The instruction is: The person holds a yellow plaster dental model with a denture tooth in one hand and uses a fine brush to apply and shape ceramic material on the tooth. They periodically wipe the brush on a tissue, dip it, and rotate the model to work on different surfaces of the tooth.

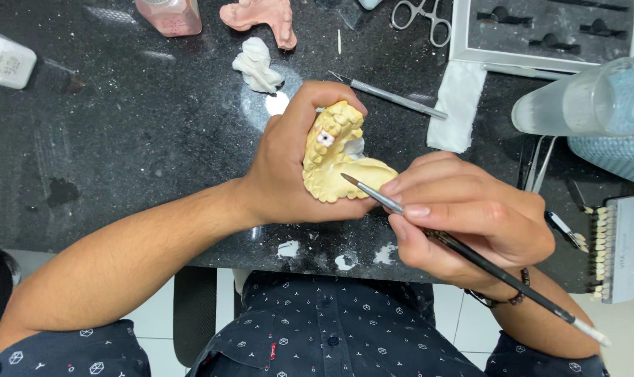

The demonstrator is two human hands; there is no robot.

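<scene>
My left hand (285,164) grips a yellow plaster dental cast (334,153) above the black speckled worktop (135,132). One white tooth stands out in the cast's row of yellow teeth. My right hand (463,216) holds a thin brush (470,255) with a dark handle like a pen. The brush's fine tip touches the front lower part of the cast. Both hands meet near the worktop's front edge, above my lap.
A crumpled white tissue (257,66), a pink dental model (261,15), a pink bottle (169,15), a metal hand tool (390,96), scissors (421,15), a grey tray (544,31), a clear plastic cup (582,98) and a tooth shade guide (614,248) surround the hands.
</scene>
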